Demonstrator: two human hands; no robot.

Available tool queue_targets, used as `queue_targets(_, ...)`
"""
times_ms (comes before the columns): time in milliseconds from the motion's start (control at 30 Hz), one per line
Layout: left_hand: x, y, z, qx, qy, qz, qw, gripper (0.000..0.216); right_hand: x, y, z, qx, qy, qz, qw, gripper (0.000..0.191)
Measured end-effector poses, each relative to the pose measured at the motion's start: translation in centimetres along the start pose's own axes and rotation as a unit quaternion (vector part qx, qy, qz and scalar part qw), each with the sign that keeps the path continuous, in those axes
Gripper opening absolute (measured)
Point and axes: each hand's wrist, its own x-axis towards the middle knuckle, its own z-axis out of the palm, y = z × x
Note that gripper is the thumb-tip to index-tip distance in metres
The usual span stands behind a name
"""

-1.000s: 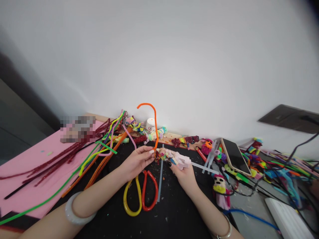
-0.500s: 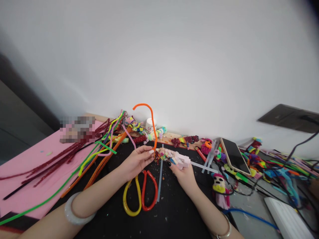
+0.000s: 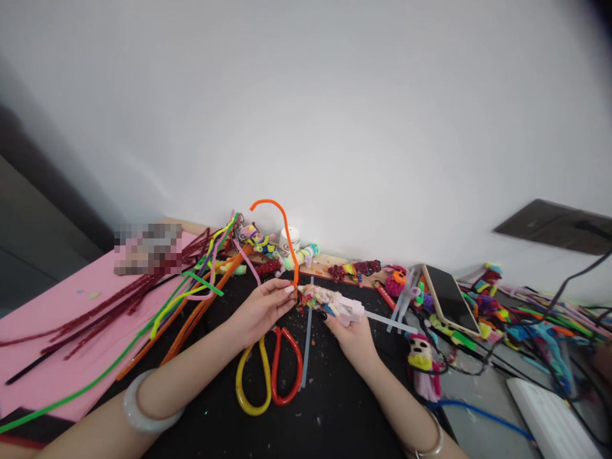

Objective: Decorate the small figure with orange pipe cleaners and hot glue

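My left hand [image 3: 268, 307] pinches an orange pipe cleaner [image 3: 290, 245] at its lower end, near a small dark red piece that the fingers partly hide. The pipe cleaner rises from the fingertips and hooks over to the left at its top. My right hand [image 3: 356, 341] is wrapped round a hot glue gun [image 3: 350, 309], its nozzle end crusted with multicoloured bits and pointing left at the left fingertips. A clear glue stick [image 3: 389, 320] sticks out of the gun's back. Below the hands lie scissors [image 3: 253, 382] with one yellow and one red handle loop.
Pipe cleaners in several colours [image 3: 176, 306] lie at the left over a pink sheet [image 3: 29, 319]. Small pipe-cleaner figures line the wall, beside a white cup [image 3: 289, 239]. On the right are a phone [image 3: 449, 299], a figure [image 3: 423, 366], black cables and a white power strip [image 3: 549, 414].
The top of the orange pipe cleaner has tipped slightly to the left. Both hands stay almost where they were, with the glue gun nozzle still at the left fingertips.
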Motion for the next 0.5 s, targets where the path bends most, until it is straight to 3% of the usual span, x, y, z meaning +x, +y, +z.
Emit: queue_targets(500,0.14,-0.09,-0.05,-0.008,0.008,0.002,1.000,0.012,-0.06,0.02,-0.11,-0.022,-0.007,-0.001,1.000,0.029)
